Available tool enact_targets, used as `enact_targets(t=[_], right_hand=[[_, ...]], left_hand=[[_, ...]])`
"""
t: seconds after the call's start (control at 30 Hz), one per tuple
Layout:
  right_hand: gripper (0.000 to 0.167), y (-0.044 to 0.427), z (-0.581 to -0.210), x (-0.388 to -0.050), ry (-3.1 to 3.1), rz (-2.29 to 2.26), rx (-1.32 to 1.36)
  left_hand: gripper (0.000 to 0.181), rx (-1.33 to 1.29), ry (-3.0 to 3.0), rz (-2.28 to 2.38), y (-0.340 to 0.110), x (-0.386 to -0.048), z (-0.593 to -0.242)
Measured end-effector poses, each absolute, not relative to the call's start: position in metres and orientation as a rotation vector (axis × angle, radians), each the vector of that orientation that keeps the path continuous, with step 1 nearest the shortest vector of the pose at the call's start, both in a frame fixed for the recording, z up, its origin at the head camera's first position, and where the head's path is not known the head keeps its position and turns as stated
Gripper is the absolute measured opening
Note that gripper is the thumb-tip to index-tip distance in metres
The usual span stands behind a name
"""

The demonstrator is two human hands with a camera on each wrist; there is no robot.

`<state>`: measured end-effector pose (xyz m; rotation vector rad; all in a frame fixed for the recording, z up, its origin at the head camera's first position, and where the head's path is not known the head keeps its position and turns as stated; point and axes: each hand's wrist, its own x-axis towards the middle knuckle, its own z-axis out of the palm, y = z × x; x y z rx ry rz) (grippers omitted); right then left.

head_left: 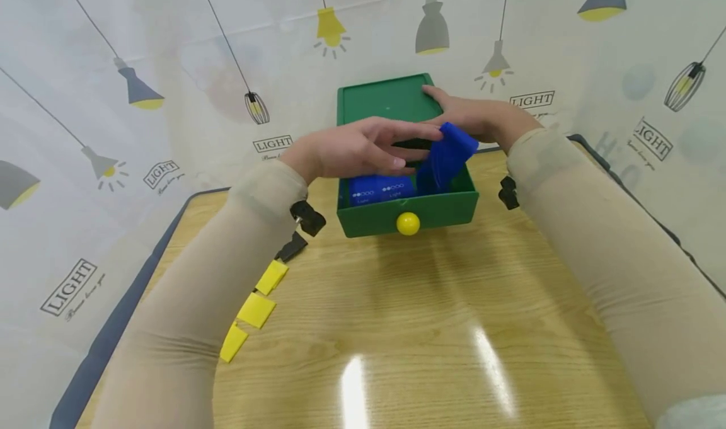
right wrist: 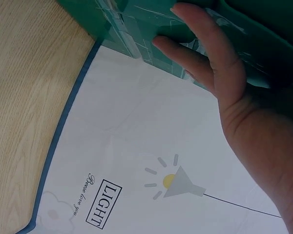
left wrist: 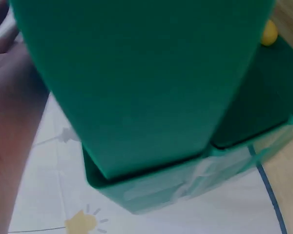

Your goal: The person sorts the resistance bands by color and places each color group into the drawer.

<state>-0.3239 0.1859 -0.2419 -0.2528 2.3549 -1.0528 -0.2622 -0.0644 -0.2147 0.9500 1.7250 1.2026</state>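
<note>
In the head view a green box (head_left: 388,98) has its drawer (head_left: 363,223) pulled out, a round yellow knob (head_left: 408,223) on its front. My left hand (head_left: 363,148) is over the drawer, its extended fingers touching a blue packet (head_left: 448,158) that tilts up out of the right part. Another blue item (head_left: 377,189) lies at the drawer's left. My right hand (head_left: 473,114) rests with spread fingers at the box's right side; the right wrist view shows this hand (right wrist: 219,73) against the green wall. Green box surfaces (left wrist: 146,87) fill much of the left wrist view.
Several yellow pieces (head_left: 256,310) and a black piece (head_left: 292,247) lie on the wooden table (head_left: 397,315), left of the drawer and near my left sleeve. A lamp-patterned white cloth (head_left: 198,57) stands behind and around the table.
</note>
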Motion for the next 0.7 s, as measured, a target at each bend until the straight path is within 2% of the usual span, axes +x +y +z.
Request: enact_targets(t=[0.23,0.53,0.7], right_hand=[[0.126,0.185,-0.241,-0.323,2.377,-1.032,-0.236],[0.127,0.185,-0.241,-0.321,2.381,-1.030,-0.233],[0.127,0.184,-0.242,-0.323,2.378,-1.040,-0.221]], left_hand=[[0.071,0.742,2.044,0.842,-0.058,-0.266,-0.224],[0.085,0.655,2.155,0.751,-0.047,-0.261,-0.226],[0.082,0.639,2.285,0.595,-0.039,-0.256,-0.225]])
